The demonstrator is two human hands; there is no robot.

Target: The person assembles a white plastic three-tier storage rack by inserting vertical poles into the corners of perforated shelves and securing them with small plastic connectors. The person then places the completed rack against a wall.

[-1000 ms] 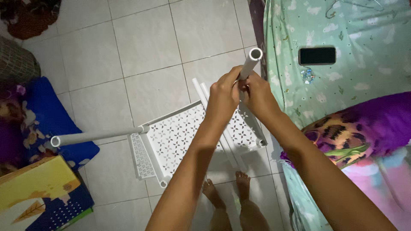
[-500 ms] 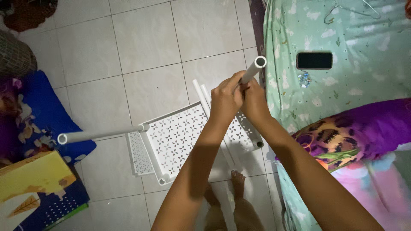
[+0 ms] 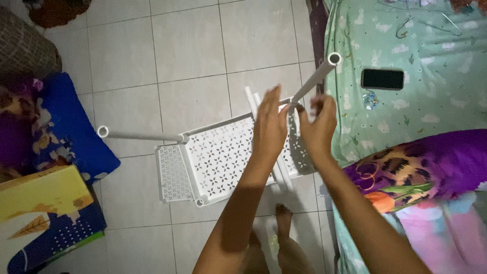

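Observation:
A white perforated plastic shelf [image 3: 218, 157] lies on the tiled floor. One white tube [image 3: 317, 76] rises toward me from its far right corner. Another white tube [image 3: 142, 136] sticks out from its left corner. My left hand [image 3: 269, 127] is flat with its fingers straight, just left of the raised tube's base. My right hand [image 3: 320, 124] hovers on the other side, fingers loosely curved and apart. Neither hand grips the tube. Two loose white tubes [image 3: 281, 175] lie across the shelf under my arms.
A bed with a green patterned sheet [image 3: 436, 50] fills the right side, with a black phone [image 3: 382, 78] and a purple blanket [image 3: 431, 162] on it. A blue cushion [image 3: 71, 137] and a yellow box [image 3: 40, 193] lie at the left. My feet [image 3: 284, 243] stand below the shelf.
Both hands were wrapped around the raised tube; now they have let go and spread open on either side of it. The view has shifted slightly.

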